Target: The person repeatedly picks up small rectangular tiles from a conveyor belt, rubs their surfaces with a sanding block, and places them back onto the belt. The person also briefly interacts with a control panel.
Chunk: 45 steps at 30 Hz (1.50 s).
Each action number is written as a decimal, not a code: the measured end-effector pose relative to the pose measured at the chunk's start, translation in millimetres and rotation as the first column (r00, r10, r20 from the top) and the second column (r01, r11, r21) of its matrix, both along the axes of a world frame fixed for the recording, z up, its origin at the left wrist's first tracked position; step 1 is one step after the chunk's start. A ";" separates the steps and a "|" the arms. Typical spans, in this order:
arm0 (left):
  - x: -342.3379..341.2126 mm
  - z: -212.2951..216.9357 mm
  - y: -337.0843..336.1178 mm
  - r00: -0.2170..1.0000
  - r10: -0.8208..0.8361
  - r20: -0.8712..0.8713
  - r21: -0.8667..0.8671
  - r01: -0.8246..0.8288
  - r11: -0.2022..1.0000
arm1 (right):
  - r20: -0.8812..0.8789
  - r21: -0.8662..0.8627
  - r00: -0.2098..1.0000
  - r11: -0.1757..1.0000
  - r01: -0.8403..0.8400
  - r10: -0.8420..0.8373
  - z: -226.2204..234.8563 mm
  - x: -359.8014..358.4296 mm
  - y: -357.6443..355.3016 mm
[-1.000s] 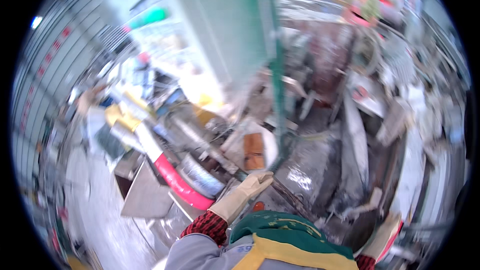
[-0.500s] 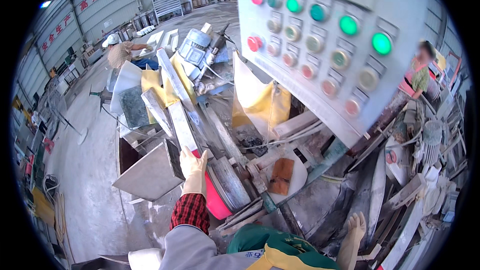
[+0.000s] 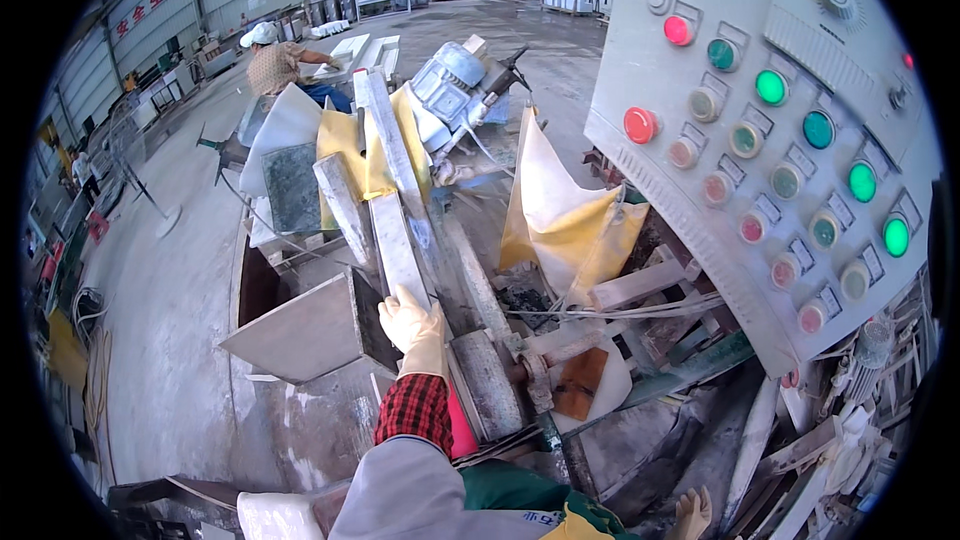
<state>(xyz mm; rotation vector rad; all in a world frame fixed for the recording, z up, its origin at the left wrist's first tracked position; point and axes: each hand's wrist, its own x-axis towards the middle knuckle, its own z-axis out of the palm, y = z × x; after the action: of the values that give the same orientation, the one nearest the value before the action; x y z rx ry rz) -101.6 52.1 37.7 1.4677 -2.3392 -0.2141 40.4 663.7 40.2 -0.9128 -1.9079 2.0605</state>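
My left hand (image 3: 411, 324), in a cream rubber glove, lies on the near part of a long pale strip (image 3: 396, 245) set along the machine. Its fingers are stretched forward and the thumb stands apart. A red curved band (image 3: 462, 428) shows beside my left forearm, which hides much of it. Just right of the hand is a worn grey block (image 3: 487, 380) on the machine bed. My right hand (image 3: 692, 514), gloved alike, is low at the picture's bottom edge, fingers apart and nothing in it; part of it is cut off.
A grey control panel (image 3: 690, 80) with lit green and red buttons overhangs the right side. A tilted grey board (image 3: 300, 330) stands left of the strip. Ahead are a motor (image 3: 452, 75) and yellow-white flaps (image 3: 570, 220). A person (image 3: 275, 65) crouches at the far left. Scrap pieces (image 3: 800, 460) lie at right.
The view has turned left, so the panel and machine sit further right in the picture. My left hand stays on the strip. My right hand appears lower, nearer the bottom edge.
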 end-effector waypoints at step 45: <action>166.1 73.1 322.2 0.585 0.078 -0.807 0.445 0.690 -0.571 | -0.394 -0.013 0.589 0.637 -0.771 0.705 45.5 -93.2 -102.1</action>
<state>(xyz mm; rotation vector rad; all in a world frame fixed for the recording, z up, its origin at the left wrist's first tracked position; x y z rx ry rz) 64.5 374.3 110.8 0.0508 -1.5035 -3.1458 -52.8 561.6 85.7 0.3773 -2.1033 2.6171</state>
